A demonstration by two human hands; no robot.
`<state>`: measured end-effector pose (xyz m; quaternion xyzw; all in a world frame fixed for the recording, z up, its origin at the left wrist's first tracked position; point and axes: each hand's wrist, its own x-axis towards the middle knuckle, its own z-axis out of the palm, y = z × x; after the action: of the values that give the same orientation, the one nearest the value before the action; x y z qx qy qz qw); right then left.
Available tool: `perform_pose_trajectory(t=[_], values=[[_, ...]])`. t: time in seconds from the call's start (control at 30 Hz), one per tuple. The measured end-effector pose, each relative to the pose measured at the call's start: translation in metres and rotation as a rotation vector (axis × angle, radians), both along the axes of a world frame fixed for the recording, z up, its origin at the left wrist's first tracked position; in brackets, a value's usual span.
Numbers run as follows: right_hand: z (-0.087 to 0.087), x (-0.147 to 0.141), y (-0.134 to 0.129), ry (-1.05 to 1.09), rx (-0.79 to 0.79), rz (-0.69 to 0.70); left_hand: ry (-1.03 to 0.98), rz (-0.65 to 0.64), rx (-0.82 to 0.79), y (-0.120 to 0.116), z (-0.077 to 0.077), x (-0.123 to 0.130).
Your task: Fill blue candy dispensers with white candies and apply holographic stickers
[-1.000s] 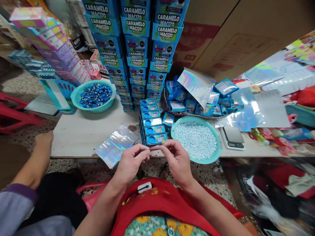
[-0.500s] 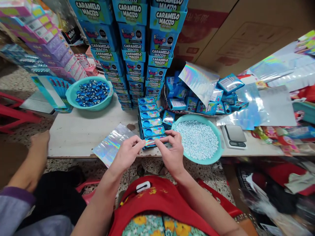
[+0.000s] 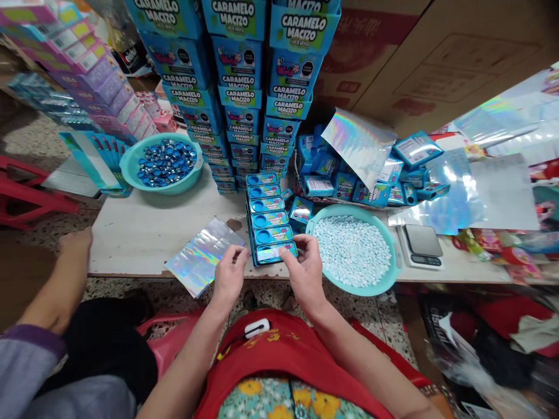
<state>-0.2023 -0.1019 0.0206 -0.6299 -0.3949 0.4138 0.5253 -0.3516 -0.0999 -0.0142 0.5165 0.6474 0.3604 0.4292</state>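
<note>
Head view: six tins (image 3: 269, 220) (right hand (image 3: 305, 272) touching one).

We see a row of 6 blue tins (image 3: 269, 219) packed side by side in a dark-edged tray (image 3: 250, 233) near the front edge of a white table (image 3: 135, 244). Each tin is oblong with rounded corners and lies crosswise to us, its lid facing up; the lids have a round recess toward the left end and pale "CARAMELO MACIZO" lettering to its right. On the nearest tin (image 3: 273, 246) we see a narrow silvery strip (image 3: 267, 254) lying lengthwise over the left part of the lid; we cannot tell whether it is stuck down.
</note>
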Motion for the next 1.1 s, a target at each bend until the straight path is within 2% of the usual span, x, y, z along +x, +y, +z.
perform_pose_trajectory(t=[0.07,0.13,0.2,0.23,0.3,0.37,0.4,0.47,0.53,0.63,0.73,0.83,0.93,1.0,1.1], values=[[-0.001,-0.001,0.001,-0.037,0.018,-0.002,0.076,0.008,0.19,-0.014,0.005,0.011],[-0.002,-0.001,0.003,-0.091,0.027,-0.014,0.172,-0.111,0.309,-0.027,0.002,0.02],[-0.003,0.001,0.004,-0.123,0.016,-0.012,0.3,-0.223,0.316,-0.033,-0.015,0.016],[-0.003,0.004,0.003,-0.125,0.014,-0.002,0.362,-0.217,0.3,-0.03,-0.027,0.007],[-0.006,0.01,-0.002,-0.125,0.061,0.005,0.491,-0.088,0.241,-0.012,-0.054,-0.026],[-0.013,0.018,-0.014,-0.143,0.173,-0.031,0.644,0.116,0.125,0.02,-0.081,-0.067],[-0.019,0.022,-0.024,-0.171,0.219,-0.055,0.722,0.168,0.044,0.039,-0.092,-0.086],[-0.033,0.029,-0.046,-0.28,0.249,-0.067,0.843,0.166,-0.125,0.074,-0.111,-0.114],[-0.049,0.033,-0.067,-0.427,0.21,0.002,0.912,0.085,-0.252,0.099,-0.125,-0.125],[-0.067,0.031,-0.086,-0.52,0.116,0.181,0.938,0.016,-0.307,0.107,-0.138,-0.125],[-0.085,0.025,-0.086,-0.413,-0.03,0.25,0.972,0.116,-0.294,0.1,-0.148,-0.127],[-0.111,0.03,-0.078,-0.213,-0.237,0.139,0.993,0.239,-0.332,0.103,-0.158,-0.139],[-0.132,0.046,-0.08,-0.121,-0.317,0.018,0.86,0.22,-0.326,0.106,-0.161,-0.153],[-0.135,0.057,-0.088,-0.125,-0.313,0.015,0.773,0.14,-0.303,0.095,-0.151,-0.165],[-0.122,0.072,-0.099,-0.194,-0.268,0.08,0.786,0.008,-0.269,0.053,-0.12,-0.178]])
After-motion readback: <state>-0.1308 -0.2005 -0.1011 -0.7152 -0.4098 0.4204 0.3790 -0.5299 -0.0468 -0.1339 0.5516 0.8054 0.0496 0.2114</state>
